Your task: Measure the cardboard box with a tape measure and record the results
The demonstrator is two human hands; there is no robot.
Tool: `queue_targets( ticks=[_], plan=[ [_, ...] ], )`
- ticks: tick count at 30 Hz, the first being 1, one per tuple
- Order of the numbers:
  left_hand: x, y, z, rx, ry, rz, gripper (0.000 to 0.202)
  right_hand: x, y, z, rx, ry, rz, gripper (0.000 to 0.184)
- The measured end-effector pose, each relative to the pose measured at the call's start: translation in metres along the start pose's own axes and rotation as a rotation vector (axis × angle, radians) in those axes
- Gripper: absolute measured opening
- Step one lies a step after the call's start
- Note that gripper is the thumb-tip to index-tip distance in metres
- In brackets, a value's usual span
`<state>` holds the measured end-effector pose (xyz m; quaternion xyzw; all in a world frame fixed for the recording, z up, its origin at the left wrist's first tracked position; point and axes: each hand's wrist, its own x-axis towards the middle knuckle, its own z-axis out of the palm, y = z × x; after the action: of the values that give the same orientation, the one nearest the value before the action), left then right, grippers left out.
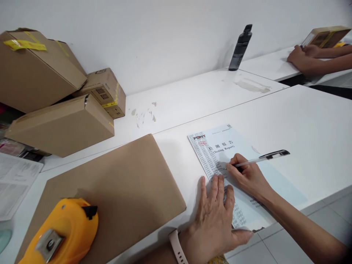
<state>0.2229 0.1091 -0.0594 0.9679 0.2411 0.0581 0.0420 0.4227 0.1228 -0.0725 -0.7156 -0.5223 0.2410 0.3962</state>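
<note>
My left hand lies flat with fingers spread, pressing the lower edge of the report sheet onto the white desk. My right hand pinches a pen, its tip on the sheet's printed column. A flat brown parcel lies just left of the sheet, with a yellow tape dispenser resting on its near corner.

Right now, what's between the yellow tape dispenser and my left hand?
In the head view, the flat brown parcel fills most of it, then a narrow strip of white table before your left hand.
</note>
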Motion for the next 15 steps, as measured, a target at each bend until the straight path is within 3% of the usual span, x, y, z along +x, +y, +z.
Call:
queue_targets(
  ticks=[10,15],
  plan=[
    [0.001,0.0,-0.003,-0.091,-0.043,-0.007,0.09,0.0,0.004,-0.001,0.044,0.065,-0.004,0.025],
    [0.001,-0.004,-0.001,-0.142,-0.052,0.001,0.091,0.007,0.011,-0.002,-0.061,0.126,-0.132,0.02]
  ],
)
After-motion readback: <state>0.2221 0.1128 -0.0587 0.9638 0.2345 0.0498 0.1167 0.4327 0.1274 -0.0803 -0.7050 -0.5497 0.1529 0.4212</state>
